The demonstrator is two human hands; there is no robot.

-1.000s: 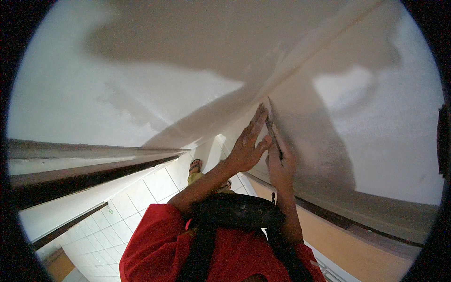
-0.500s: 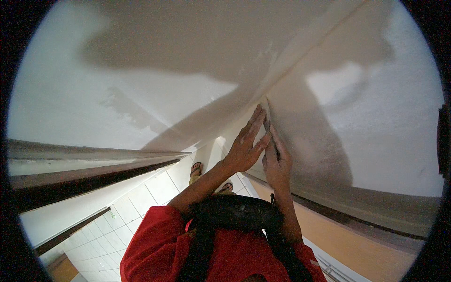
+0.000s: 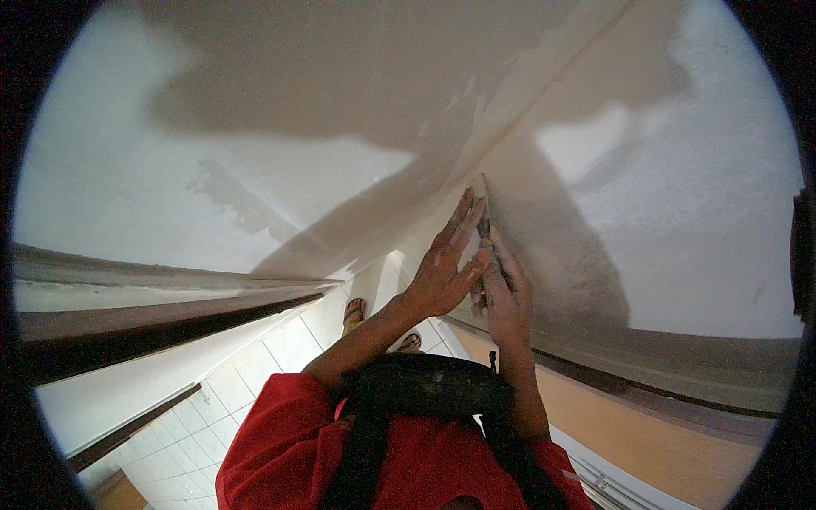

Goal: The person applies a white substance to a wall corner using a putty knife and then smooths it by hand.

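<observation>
A narrow, flat, dust-coated tool (image 3: 480,183) rests against the pale wall where two surfaces meet. My left hand (image 3: 450,251) lies over it with long fingers stretched upward and thumb apart, fingertips touching it. Just to the right and lower, my right hand (image 3: 506,285) has its fingers wrapped round the tool's darker lower part, whose exact shape is partly hidden. Whitish dust coats the fingers of both hands. Broad shadows of my head and arms fall on the wall (image 3: 714,221) around them.
A dark-edged ledge (image 3: 170,327) runs along the left, above a white tiled floor (image 3: 255,365) where my sandalled feet show. An orange band (image 3: 646,425) lies below a grey ledge at lower right. A black pack (image 3: 429,382) is strapped over my red shirt.
My right hand's fingers have shifted and curled more around the tool, while my left hand stays nearly in place. The shadows and the seam above have moved slightly leftward in the picture.
</observation>
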